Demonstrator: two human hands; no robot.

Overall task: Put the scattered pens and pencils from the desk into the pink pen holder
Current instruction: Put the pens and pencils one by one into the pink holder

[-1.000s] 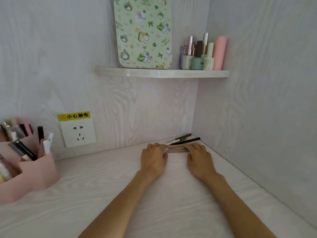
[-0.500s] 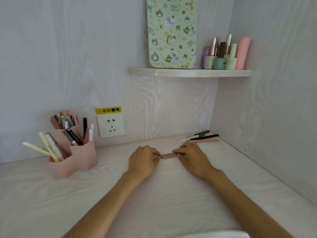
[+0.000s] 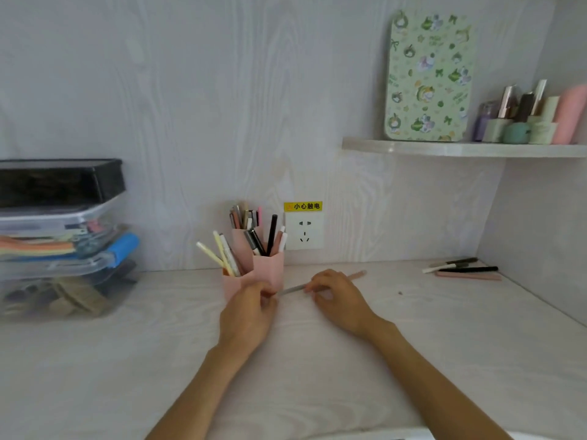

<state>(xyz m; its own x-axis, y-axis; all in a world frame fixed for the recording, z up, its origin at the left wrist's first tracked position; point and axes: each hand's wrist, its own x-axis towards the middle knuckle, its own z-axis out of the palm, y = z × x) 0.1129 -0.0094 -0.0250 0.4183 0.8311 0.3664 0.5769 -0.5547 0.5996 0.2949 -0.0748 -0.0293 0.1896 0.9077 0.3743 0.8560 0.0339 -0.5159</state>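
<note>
The pink pen holder [image 3: 269, 270] stands at the back of the desk, below the wall socket, with several pens and pencils upright in it. Just in front of it, my left hand [image 3: 251, 308] and my right hand [image 3: 336, 296] together hold a thin pinkish pencil [image 3: 293, 289] level above the desk. Each hand pinches one part of it, and its far end sticks out past my right fingers. Several more pens [image 3: 462, 268] lie loose in the far right corner of the desk.
Clear plastic boxes [image 3: 60, 246] with a black lid on top are stacked at the left. A shelf [image 3: 460, 149] at the upper right carries a green patterned board and cosmetic bottles. The right wall closes off the desk corner.
Both hands have carried the pencil from the right corner leftward, up to the pink holder. The view has swung left with them, bringing the plastic boxes into sight.
</note>
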